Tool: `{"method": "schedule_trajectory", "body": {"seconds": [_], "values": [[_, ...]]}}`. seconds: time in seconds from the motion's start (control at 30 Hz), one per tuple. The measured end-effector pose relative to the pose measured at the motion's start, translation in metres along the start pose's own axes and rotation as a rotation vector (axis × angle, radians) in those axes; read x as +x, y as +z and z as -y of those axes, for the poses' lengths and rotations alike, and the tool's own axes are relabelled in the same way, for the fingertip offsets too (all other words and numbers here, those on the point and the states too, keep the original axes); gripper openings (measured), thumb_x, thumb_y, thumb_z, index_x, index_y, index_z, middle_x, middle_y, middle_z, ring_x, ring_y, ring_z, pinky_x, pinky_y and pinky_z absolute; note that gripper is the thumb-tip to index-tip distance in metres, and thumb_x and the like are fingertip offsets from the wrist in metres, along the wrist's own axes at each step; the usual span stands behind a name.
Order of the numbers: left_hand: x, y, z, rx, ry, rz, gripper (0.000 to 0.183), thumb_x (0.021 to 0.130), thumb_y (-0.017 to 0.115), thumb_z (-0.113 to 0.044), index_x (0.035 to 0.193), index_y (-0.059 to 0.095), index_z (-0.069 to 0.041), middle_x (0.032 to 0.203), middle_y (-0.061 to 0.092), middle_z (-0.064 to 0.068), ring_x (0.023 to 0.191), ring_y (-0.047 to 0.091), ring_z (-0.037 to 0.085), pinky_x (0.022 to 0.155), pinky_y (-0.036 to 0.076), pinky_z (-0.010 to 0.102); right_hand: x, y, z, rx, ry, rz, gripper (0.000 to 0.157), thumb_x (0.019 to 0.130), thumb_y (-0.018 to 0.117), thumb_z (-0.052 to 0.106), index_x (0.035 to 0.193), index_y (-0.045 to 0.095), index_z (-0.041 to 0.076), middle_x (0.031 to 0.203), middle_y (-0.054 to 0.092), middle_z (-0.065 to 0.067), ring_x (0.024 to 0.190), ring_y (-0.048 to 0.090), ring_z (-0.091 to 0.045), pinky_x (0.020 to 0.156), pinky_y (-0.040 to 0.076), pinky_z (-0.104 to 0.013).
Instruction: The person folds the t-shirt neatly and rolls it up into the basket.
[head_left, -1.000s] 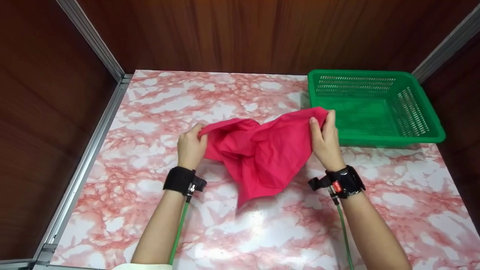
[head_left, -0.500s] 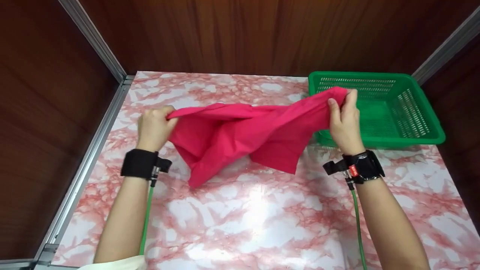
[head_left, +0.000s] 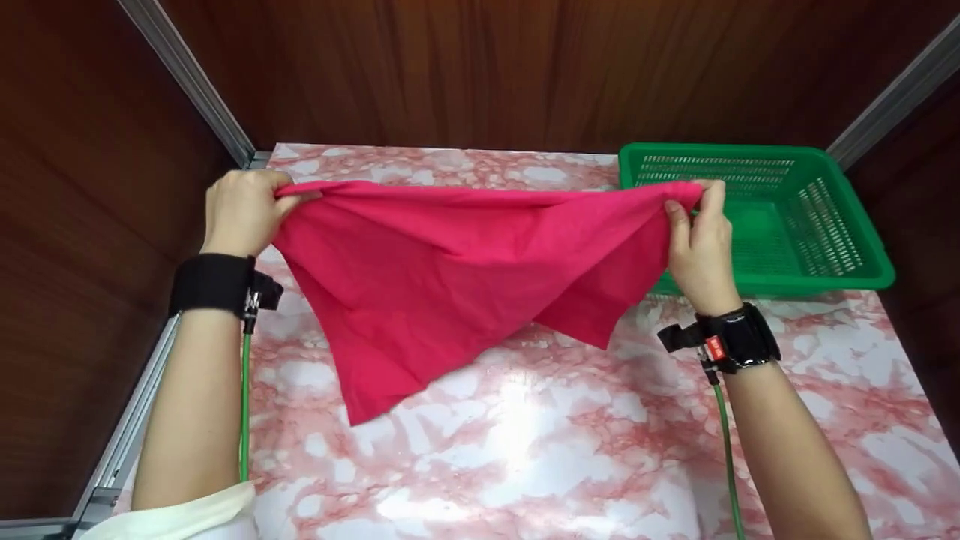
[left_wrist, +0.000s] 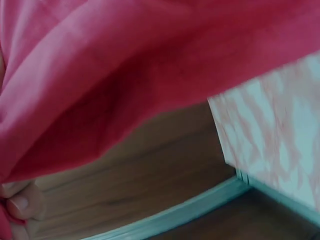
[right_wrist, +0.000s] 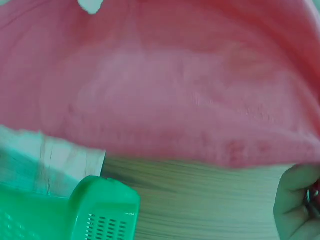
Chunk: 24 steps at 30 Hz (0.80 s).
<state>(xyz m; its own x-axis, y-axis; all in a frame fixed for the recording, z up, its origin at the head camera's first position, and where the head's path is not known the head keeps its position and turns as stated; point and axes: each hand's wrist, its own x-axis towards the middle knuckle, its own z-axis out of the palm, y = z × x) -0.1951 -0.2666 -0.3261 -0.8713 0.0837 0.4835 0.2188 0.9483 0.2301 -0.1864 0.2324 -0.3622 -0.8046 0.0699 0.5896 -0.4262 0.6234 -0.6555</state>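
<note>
A pinkish-red cloth (head_left: 450, 270) is stretched between both hands above the table, its top edge nearly straight and its lower part hanging in folds to two corners. My left hand (head_left: 244, 210) pinches the cloth's upper left end between thumb and fingers. At the upper right end, my right hand (head_left: 703, 247) grips the fabric, thumb toward me. In the left wrist view the cloth (left_wrist: 125, 65) fills the upper part, with some fingertips (left_wrist: 22, 202) at the lower left. The right wrist view shows the cloth (right_wrist: 165, 95) spread wide and curled fingers (right_wrist: 295, 200) at the right edge.
A green plastic basket (head_left: 772, 283) with slotted walls stands at the table's back right, just behind my right hand. The marbled red-and-white table (head_left: 570, 450) lies below. Brown wood-grain panels (head_left: 480, 75) with metal frame edges rise at the back and sides.
My left hand has moved left and away from me, and the right hand slightly right and away. Between them, the bunched cloth has been pulled out wide and now hangs more open.
</note>
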Motion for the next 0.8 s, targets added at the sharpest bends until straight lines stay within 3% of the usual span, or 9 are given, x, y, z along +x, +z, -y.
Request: {"method": "schedule_trajectory", "body": {"seconds": [0.13,0.27,0.4,0.53,0.67,0.8], "values": [[0.014,0.005,0.003,0.005,-0.015,0.011,0.036,0.084,0.069,-0.038,0.069,0.065,-0.006,0.061,0.058,0.017,0.063,0.055,0.038,0.056,0.036,0.044,-0.001,0.003,-0.003,-0.011,-0.024,0.021,0.033,0.099,0.046,0.025,0.111,0.043,-0.005,0.087,0.055,-0.012,0.067,0.044,-0.010,0.062,0.033,-0.021],[0.023,0.024,0.005,-0.002,-0.043,-0.011,0.035,0.088,0.066,-0.033,0.071,0.061,-0.002,0.074,0.061,0.020,0.075,0.058,0.042,0.064,0.041,0.050,-0.004,0.010,-0.009,-0.043,-0.004,0.063,0.028,0.099,0.047,0.020,0.111,0.044,-0.005,0.092,0.059,-0.014,0.071,0.048,-0.017,0.064,0.036,-0.023],[0.021,0.055,0.008,0.003,-0.146,-0.025,0.031,0.090,0.064,-0.026,0.103,0.061,0.002,0.112,0.056,0.025,0.110,0.049,0.044,0.089,0.036,0.055,-0.012,0.022,-0.018,-0.098,0.015,0.151,0.022,0.096,0.050,0.008,0.114,0.047,-0.004,0.104,0.060,-0.019,0.086,0.056,-0.027,0.073,0.046,-0.035],[0.001,0.092,0.005,0.018,-0.259,0.070,0.058,0.091,0.061,-0.028,0.139,0.040,-0.003,0.145,0.028,0.028,0.136,0.022,0.044,0.105,0.019,0.060,-0.022,0.032,-0.024,-0.123,-0.002,0.214,0.037,0.090,0.050,-0.002,0.127,0.047,-0.004,0.126,0.052,-0.021,0.117,0.050,-0.033,0.098,0.040,-0.046],[-0.030,0.129,-0.010,-0.010,-0.297,0.203,0.072,0.093,0.056,-0.035,0.149,0.022,-0.006,0.153,0.008,0.029,0.142,0.004,0.045,0.109,0.008,0.065,-0.024,0.037,-0.027,-0.136,-0.005,0.241,0.044,0.091,0.053,0.002,0.135,0.045,0.000,0.138,0.045,-0.019,0.132,0.038,-0.030,0.110,0.029,-0.044],[-0.060,0.161,-0.029,-0.045,-0.327,0.300,0.081,0.091,0.056,-0.044,0.151,0.014,-0.008,0.154,0.002,0.029,0.142,-0.003,0.045,0.108,0.005,0.066,-0.019,0.041,-0.028,-0.140,0.022,0.270,0.044,0.093,0.054,0.008,0.136,0.045,0.003,0.138,0.044,-0.018,0.132,0.038,-0.029,0.110,0.030,-0.044]]}}
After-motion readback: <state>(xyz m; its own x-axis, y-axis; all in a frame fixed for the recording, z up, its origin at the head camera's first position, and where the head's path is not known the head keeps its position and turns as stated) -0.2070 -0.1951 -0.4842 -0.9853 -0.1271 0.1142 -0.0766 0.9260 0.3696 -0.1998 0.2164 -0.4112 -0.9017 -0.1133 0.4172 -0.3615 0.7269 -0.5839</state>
